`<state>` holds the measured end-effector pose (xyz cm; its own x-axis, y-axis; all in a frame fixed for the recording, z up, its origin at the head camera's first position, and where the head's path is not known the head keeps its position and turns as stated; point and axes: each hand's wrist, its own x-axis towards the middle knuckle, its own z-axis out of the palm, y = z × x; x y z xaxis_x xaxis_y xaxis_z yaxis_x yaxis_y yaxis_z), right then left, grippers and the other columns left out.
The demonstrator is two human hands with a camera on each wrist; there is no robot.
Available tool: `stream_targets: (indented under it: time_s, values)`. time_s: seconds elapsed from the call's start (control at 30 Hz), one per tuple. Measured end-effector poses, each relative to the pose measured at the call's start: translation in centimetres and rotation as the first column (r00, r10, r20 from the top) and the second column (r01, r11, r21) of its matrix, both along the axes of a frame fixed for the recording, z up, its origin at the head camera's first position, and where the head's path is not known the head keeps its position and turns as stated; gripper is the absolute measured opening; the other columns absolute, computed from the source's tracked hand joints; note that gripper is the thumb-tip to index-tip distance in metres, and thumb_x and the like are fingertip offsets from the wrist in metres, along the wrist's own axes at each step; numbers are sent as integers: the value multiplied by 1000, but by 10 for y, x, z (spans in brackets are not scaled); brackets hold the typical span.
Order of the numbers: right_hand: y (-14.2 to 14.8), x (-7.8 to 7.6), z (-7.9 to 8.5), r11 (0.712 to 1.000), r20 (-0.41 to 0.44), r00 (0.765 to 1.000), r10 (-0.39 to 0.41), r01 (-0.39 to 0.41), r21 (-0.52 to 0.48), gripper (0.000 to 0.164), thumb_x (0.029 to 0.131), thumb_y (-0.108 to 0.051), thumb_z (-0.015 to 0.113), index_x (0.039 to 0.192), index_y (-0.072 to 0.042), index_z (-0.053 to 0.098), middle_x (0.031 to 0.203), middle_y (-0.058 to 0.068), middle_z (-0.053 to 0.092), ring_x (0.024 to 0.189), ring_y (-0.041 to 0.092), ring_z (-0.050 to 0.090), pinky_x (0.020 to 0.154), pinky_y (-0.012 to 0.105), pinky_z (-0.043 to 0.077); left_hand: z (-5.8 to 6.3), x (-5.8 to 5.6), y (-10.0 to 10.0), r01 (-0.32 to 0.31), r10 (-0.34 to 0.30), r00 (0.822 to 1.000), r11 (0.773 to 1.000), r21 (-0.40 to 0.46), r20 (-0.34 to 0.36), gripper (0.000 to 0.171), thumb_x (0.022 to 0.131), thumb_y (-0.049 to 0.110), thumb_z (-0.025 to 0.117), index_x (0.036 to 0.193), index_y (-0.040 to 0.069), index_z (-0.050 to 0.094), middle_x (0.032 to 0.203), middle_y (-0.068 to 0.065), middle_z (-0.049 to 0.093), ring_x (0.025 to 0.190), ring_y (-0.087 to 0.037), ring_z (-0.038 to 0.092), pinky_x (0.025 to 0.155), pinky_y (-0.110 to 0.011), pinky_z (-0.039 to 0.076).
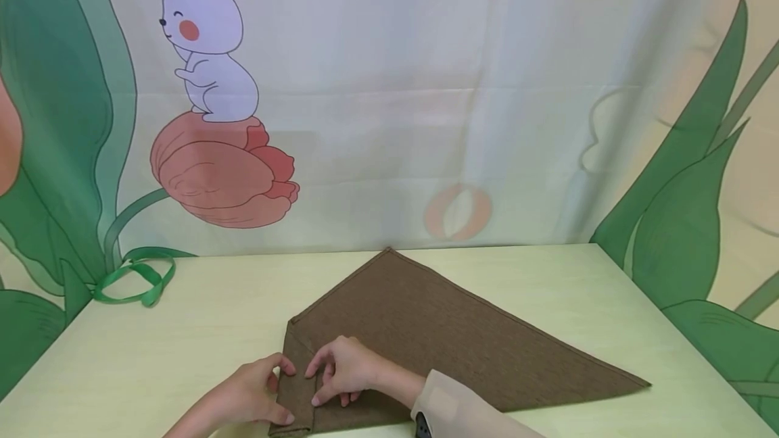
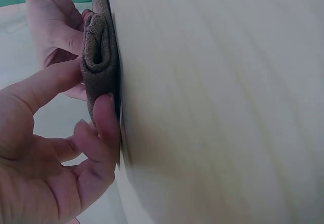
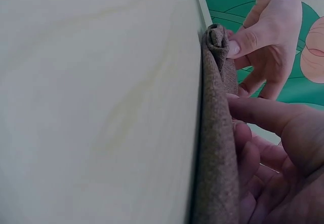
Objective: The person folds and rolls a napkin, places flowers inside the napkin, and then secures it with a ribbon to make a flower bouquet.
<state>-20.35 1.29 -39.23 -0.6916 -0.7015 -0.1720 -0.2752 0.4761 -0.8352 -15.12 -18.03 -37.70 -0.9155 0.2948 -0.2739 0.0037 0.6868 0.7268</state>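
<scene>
- Backdrop: pale printed fabric sheet [image 1: 365, 86] behind a light wood-look desk [image 1: 608, 289]; faint orange ring [image 1: 435, 215] shows on the sheet.
- Far left: big printed green leaves [image 1: 55, 86] on the fabric.
- Left, back corner of desk: looped green ribbon [image 1: 157, 280].
- Left, above desk: printed white rabbit [image 1: 222, 86] on a drooping pink flower [image 1: 219, 174].
- Left of centre, near edge: left hand [image 1: 251, 389], grip grasping the left end of the brown cloth [image 1: 438, 330]; thumb near the front, fingers at the side. Left wrist view shows rolled layers at that end.
- Centre: cloth flat on desk, big pointed shape, top corner at the back edge, left part folded into a narrow strip [image 1: 298, 397] between the hands.
- Just right of the strip: right hand [image 1: 349, 372], grip grasping the strip's inner edge, thumb and forefinger bent onto it, hand over the cloth.
- Right of that: beige sleeve [image 1: 465, 404], dark wristband [image 1: 422, 426] at the cuff.
- Right: cloth tapers to a long tip on the desk.
- Far right: more printed leaves.
</scene>
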Motion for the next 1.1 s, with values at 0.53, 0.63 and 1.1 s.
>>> stream_targets:
  time_s: [0.53, 0.63, 1.1]
  values:
    - [18, 0, 0, 991, 63, 996, 56, -47, -124, 31, 73, -3, 74, 102, -2, 63, 66, -2, 62, 41, 7, 51, 37, 18, 39, 2, -3, 28, 41, -31, 992, 996, 77, -123, 54, 62, 0, 66, 112, -4, 44, 73, -5, 45, 61, -16, 40, 53, -26, 35]
    - [26, 0, 2, 991, 85, 996, 41, -30, -131, 31, 73, -2, 73, 103, -2, 63, 68, -1, 63, 42, 9, 52, 38, 18, 40, 5, -4, 37, 58, -46, 990, 994, 90, -136, 58, 61, -1, 64, 114, -6, 42, 69, -4, 43, 56, -14, 36, 48, -23, 31]
    - [60, 0, 8, 993, 87, 996, 13, -2, -119, 15, 76, -6, 72, 88, -6, 64, 70, -3, 62, 45, 9, 53, 39, 19, 41, 7, -7, 72, 105, -95, 982, 993, 52, -164, 66, 67, 8, 73, 122, -8, 39, 84, -9, 50, 74, -20, 47, 58, -35, 41]
